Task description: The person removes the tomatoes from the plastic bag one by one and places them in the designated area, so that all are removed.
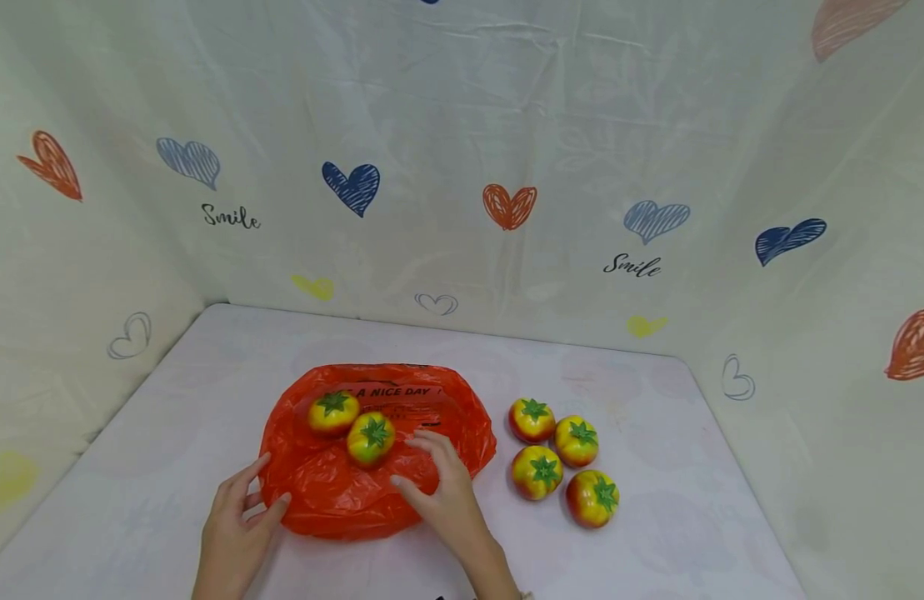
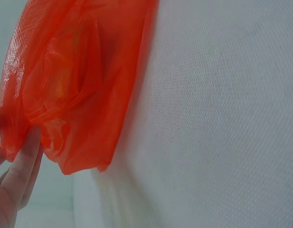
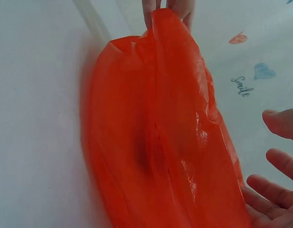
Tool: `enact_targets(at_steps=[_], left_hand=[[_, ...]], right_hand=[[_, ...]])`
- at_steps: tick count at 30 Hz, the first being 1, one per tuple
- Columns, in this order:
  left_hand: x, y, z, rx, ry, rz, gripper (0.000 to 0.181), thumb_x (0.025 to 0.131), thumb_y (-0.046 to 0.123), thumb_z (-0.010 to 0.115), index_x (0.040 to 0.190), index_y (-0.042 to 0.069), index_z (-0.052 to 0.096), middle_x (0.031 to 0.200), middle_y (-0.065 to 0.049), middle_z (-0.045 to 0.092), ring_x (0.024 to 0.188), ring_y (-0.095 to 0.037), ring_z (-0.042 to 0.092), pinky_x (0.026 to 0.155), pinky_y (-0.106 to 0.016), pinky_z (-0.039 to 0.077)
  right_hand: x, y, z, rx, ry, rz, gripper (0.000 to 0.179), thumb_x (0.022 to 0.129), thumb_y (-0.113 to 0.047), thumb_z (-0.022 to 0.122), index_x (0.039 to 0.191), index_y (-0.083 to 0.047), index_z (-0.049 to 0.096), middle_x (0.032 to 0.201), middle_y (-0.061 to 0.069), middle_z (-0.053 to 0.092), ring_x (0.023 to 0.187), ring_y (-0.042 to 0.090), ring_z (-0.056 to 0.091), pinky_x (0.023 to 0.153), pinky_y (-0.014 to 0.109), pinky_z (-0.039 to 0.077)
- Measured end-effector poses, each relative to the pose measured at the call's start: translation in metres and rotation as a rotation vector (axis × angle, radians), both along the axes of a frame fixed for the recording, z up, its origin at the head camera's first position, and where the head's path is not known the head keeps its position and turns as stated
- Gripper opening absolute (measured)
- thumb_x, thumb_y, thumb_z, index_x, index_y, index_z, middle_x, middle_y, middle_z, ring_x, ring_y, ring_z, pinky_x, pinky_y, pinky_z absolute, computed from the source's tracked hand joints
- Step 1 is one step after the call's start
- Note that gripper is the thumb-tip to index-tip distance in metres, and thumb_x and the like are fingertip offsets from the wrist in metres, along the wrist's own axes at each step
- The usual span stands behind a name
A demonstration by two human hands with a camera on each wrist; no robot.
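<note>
Head view: your left grip (image 1: 232,525) pinches the near-left rim of the red bag (image 1: 349,496), which lies mouth-up on the bench (image 1: 686,492).

And your right grip (image 1: 444,492)?

Loose, fingers parted, over the bag's right side. Your two yellow-red fruits (image 1: 371,442) lie in the bag, just beside it; four more fruits (image 1: 536,472) cluster on the bench, to your right.

In the head view we see a pale, heart-printed fabric backdrop (image 1: 447,100) filling the upper frame, black cursive "Smile" lettering (image 1: 232,217) upper left, and a whitish, cloth-covered table (image 1: 694,508) below.
</note>
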State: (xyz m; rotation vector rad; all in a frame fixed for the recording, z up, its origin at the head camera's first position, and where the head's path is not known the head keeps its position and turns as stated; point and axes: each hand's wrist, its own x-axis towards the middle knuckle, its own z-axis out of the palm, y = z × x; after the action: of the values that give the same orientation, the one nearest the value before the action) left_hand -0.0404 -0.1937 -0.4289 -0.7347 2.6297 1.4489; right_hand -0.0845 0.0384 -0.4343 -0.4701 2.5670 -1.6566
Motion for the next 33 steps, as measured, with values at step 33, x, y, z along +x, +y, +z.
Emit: enact_targets(at_steps=[33], left_hand=[[0.001, 0.001, 0.002, 0.011, -0.001, -0.001, 0.066, 0.091, 0.015, 0.058, 0.147, 0.01, 0.024, 0.141, -0.026, 0.024, 0.115, -0.041, 0.039, 0.095, -0.052, 0.042]], right_hand=[[-0.029, -0.033, -0.024, 0.033, -0.102, 0.0, 0.066, 0.08, -0.033, 0.072, 0.135, -0.016, 0.039, 0.134, 0.003, 0.039, 0.122, 0.025, 0.044, 0.101, 0.046, 0.044]])
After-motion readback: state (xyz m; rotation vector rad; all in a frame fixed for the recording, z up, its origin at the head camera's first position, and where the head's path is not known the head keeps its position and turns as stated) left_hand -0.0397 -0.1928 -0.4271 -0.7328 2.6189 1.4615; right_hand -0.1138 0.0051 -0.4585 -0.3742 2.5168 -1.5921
